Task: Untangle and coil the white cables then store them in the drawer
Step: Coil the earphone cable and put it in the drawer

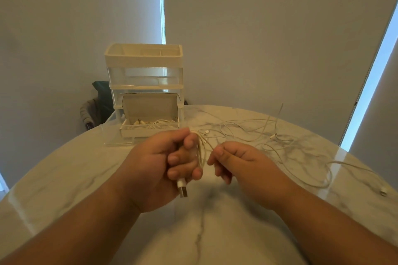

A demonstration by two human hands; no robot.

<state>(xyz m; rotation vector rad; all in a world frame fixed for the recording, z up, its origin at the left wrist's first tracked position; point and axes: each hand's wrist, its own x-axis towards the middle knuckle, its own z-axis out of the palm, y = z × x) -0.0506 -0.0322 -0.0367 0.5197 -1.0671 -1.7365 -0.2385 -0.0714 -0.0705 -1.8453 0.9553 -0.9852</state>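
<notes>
Marble table (64, 178), round edge, grey blinds (269, 38) behind. Left hand (159, 170) has its fingers curled tight round a coiled white cable (201, 153), held above the table's middle. The coil's long axis runs near to far. Its USB plug (182, 189) sticks out below the fingers and points down toward the person, slightly right. Right hand (241, 163) is just beside the coil, thumb and forefinger pinching a strand that leads off it. The other fingers are loosely curled.

Loose white cables (254, 129) sprawl over the right half of the table, tangled. One small connector (273, 136) lies among them, another connector end (383, 191) near the right rim.

Organizer (144, 71) stands at the far edge. It has a white tray top with compartments and clear tiers below. Its bottom clear drawer (112, 133) is pulled out toward the hands. A cardboard box (148, 109) sits in it with its lid up, holding bundled white cables (157, 123) and plugs.
</notes>
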